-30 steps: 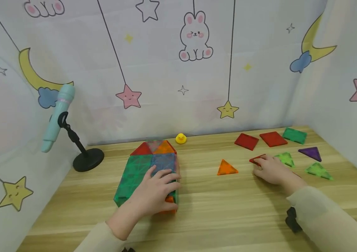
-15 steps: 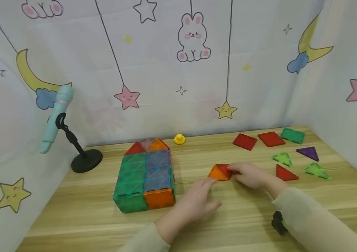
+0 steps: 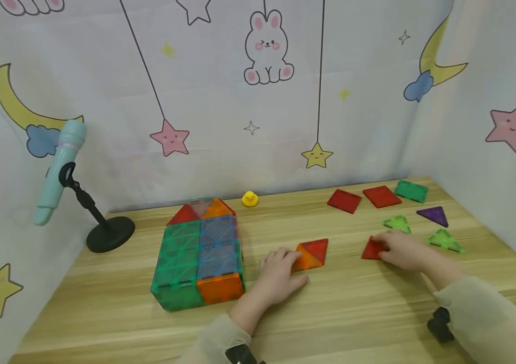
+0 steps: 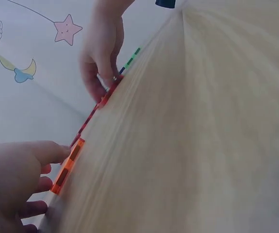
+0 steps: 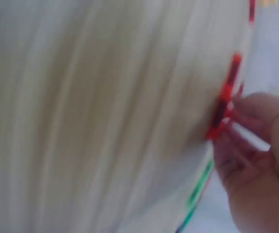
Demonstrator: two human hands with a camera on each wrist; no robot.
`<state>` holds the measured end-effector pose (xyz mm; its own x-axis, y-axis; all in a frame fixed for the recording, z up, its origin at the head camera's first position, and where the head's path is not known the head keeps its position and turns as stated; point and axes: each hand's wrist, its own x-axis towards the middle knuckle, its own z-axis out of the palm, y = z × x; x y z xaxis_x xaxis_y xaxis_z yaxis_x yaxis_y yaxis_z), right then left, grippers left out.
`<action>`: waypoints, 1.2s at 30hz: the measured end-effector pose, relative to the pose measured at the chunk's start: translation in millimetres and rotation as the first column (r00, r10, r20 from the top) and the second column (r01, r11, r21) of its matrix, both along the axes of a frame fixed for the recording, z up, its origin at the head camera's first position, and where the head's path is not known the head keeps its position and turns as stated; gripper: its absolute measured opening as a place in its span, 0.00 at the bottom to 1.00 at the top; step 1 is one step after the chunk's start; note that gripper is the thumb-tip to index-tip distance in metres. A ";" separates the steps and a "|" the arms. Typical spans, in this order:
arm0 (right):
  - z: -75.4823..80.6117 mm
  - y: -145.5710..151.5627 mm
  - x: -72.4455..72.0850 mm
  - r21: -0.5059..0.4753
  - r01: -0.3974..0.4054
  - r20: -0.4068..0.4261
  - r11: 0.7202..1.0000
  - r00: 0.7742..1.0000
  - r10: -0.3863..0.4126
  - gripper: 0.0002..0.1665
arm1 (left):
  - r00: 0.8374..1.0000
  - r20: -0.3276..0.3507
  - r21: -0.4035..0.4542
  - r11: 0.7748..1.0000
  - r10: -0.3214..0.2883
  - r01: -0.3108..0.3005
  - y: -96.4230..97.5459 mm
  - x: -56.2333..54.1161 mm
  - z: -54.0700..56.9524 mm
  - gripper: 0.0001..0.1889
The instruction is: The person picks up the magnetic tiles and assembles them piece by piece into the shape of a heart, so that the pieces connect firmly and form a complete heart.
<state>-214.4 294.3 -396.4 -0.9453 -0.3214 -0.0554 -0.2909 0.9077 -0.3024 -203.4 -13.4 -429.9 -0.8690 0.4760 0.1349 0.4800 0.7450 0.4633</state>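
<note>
My left hand (image 3: 276, 278) rests with spread fingers at the left edge of an orange triangular magnetic tile (image 3: 307, 259). Against that tile lies a red triangular tile (image 3: 318, 248), the two making one four-sided shape. In the left wrist view, a fingertip touches the orange tile (image 4: 67, 167) near one end. My right hand (image 3: 403, 250) pinches another red triangular tile (image 3: 370, 250), partly hidden by the fingers. Thumb and finger meet on this red tile (image 5: 225, 99) in the right wrist view. Left of my left hand stands a box of magnetic tiles (image 3: 178, 250), green, blue and orange, with red and orange triangles behind.
Two red tiles (image 3: 382, 196) and a green tile (image 3: 411, 191) lie at the back right. A purple triangle (image 3: 434, 216) and two light green triangles (image 3: 445, 240) are nearer. A small yellow duck (image 3: 250, 199) sits by the wall; a toy microphone (image 3: 61, 169) stands left.
My left hand has moved from the tile box to the orange triangle. My right hand set one red triangle against it, let go, then took another red triangle and shifted it left.
</note>
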 end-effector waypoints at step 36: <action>-19.2 -37.3 -31.1 -0.138 -0.104 -0.233 0.985 0.970 0.070 0.23 | 0.944 -0.186 0.256 0.914 -0.272 0.314 -6.3 9.2 -1.8 0.31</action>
<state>-245.5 257.1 -415.6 -0.8957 -0.3915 0.2110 -0.4431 0.8258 -0.3488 -194.2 -19.7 -431.7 -0.6576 0.6311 0.4115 0.7334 0.4112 0.5413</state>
